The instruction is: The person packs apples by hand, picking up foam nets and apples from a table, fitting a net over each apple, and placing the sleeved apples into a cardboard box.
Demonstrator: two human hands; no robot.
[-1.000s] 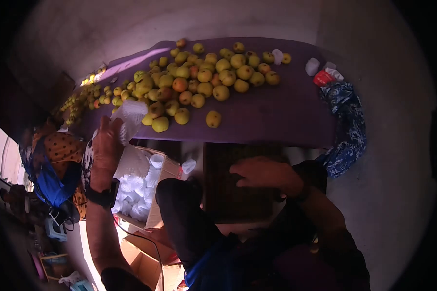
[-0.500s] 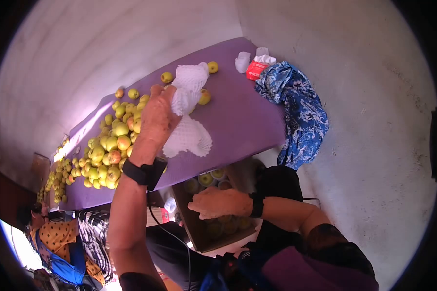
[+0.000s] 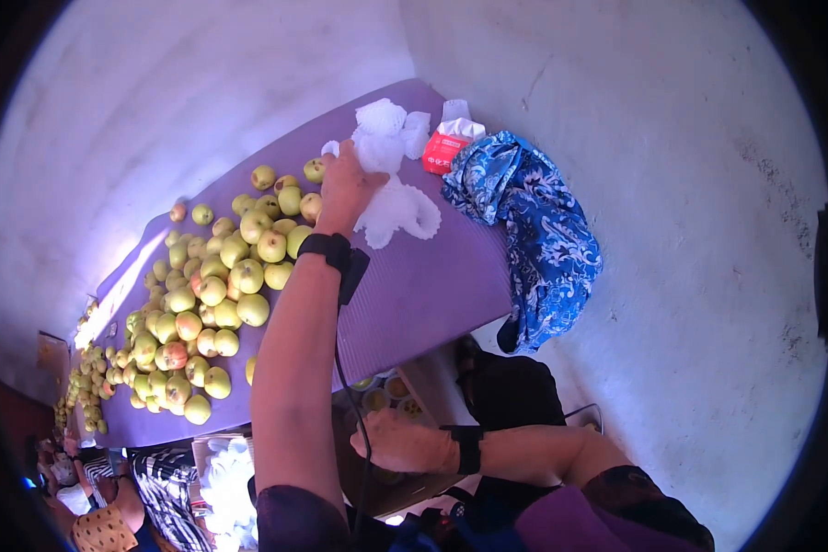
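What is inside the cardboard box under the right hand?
A few apples show at the far end of the cardboard box, near the purple table. The right hand covers the middle, so what lies beneath it can't be seen.

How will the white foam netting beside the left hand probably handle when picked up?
The white foam netting would likely flop, given its thin, curling, uneven edges. It looks light for its bulk, with loose, open folds, and seems likelier to squash than roll.

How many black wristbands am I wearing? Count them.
2: one wristband just behind your left hand, over the purple table; a second wristband just behind your right hand.
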